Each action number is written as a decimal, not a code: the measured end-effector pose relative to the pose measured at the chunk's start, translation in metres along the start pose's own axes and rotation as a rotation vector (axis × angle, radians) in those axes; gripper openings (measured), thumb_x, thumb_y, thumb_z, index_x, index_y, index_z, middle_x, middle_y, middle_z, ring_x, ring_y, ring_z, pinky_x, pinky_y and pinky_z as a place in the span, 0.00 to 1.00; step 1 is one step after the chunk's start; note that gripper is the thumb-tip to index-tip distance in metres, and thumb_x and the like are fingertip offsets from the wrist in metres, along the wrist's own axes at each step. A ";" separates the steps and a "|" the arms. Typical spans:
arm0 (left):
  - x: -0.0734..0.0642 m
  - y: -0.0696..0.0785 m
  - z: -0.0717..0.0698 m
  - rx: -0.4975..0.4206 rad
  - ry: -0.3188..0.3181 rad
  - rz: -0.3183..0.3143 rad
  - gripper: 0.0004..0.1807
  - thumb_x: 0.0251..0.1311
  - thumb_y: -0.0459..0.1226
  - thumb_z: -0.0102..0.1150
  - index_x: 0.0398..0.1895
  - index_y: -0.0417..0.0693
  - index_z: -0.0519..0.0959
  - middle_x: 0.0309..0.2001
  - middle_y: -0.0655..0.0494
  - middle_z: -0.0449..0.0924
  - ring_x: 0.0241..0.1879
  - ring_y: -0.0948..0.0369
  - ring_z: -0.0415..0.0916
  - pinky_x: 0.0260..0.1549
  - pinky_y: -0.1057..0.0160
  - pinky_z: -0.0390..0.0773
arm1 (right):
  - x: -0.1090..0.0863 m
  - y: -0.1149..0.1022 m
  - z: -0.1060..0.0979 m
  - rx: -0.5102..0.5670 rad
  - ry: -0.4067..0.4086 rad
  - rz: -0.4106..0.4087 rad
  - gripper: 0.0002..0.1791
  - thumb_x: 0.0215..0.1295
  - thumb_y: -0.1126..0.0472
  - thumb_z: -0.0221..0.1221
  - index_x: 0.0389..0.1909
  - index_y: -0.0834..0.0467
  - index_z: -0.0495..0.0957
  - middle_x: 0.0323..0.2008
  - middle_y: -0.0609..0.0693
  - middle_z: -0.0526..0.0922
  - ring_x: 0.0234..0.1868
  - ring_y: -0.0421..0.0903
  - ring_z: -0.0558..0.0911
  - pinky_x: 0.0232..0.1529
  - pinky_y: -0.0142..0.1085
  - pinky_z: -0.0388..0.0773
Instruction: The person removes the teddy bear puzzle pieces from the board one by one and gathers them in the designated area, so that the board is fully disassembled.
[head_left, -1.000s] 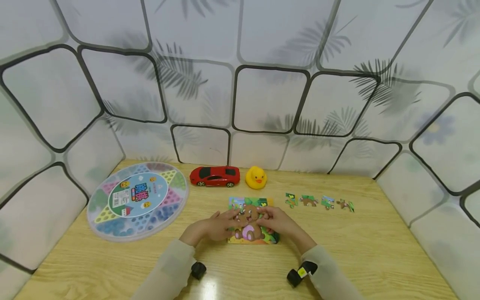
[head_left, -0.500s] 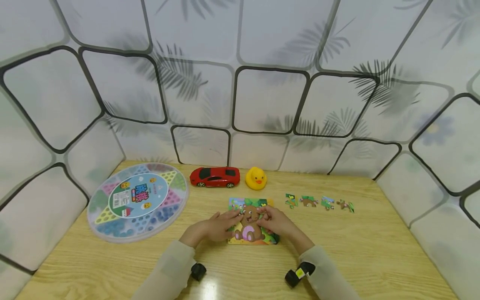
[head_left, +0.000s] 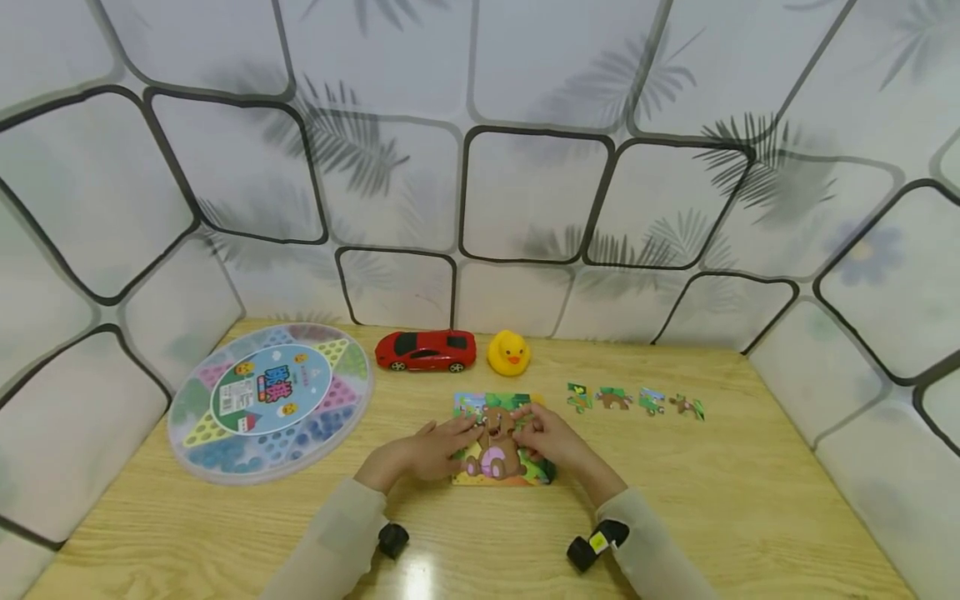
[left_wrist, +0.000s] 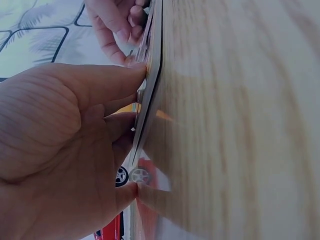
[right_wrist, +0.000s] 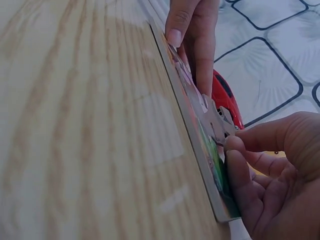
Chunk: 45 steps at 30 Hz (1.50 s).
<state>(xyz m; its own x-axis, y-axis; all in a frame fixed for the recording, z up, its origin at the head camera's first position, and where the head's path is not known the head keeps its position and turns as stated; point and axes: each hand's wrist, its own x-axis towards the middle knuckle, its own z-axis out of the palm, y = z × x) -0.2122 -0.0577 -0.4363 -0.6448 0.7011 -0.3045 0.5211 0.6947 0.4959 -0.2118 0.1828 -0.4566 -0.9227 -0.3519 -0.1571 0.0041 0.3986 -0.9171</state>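
Observation:
A bear jigsaw puzzle (head_left: 495,463) in a shallow board lies flat on the table before me. My left hand (head_left: 429,452) lies over its left side, fingers extended onto the picture; in the left wrist view the thumb (left_wrist: 117,82) rests at the board's near edge. My right hand (head_left: 561,442) is over the right side, index finger stretched out toward the bear's ear and the other fingers bent. In the right wrist view its thumb and index finger pinch at a puzzle piece (right_wrist: 214,125) that stands slightly raised from the board.
Several loose puzzle pieces (head_left: 615,399) lie in a row to the right, beyond the board. A red toy car (head_left: 426,351) and a yellow rubber duck (head_left: 509,353) stand behind it. A round Chinese checkers set (head_left: 272,403) lies at the left. Patterned cloth walls (head_left: 532,196) surround the table.
My right hand's index finger has straightened over the bear's head, while that hand stays at the board's right side. The left hand stays in place. The head view has shifted slightly.

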 end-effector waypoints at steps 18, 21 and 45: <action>0.000 -0.001 0.001 0.009 -0.015 0.003 0.32 0.71 0.44 0.45 0.75 0.51 0.51 0.75 0.52 0.43 0.74 0.54 0.39 0.67 0.42 0.40 | -0.006 -0.010 0.015 -0.140 0.257 0.051 0.07 0.62 0.69 0.59 0.39 0.61 0.72 0.23 0.51 0.79 0.21 0.44 0.80 0.23 0.35 0.78; 0.000 -0.001 0.001 0.010 -0.012 0.003 0.32 0.71 0.44 0.46 0.75 0.51 0.51 0.75 0.52 0.42 0.74 0.55 0.39 0.67 0.42 0.40 | -0.008 -0.011 0.015 -0.190 0.301 0.071 0.05 0.62 0.68 0.60 0.36 0.61 0.73 0.22 0.50 0.81 0.18 0.43 0.80 0.21 0.35 0.77; 0.000 0.002 -0.001 -0.035 -0.005 -0.020 0.33 0.69 0.46 0.48 0.74 0.49 0.53 0.75 0.52 0.42 0.74 0.54 0.37 0.68 0.43 0.37 | -0.013 -0.005 0.011 -0.091 0.349 0.120 0.04 0.62 0.69 0.59 0.34 0.64 0.73 0.22 0.51 0.83 0.20 0.44 0.82 0.27 0.35 0.80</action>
<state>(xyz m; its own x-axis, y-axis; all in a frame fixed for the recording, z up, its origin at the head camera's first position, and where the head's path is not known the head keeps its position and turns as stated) -0.2116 -0.0568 -0.4341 -0.6523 0.6877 -0.3187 0.4882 0.7029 0.5173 -0.1958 0.1764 -0.4537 -0.9936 0.0053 -0.1127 0.1003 0.4987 -0.8609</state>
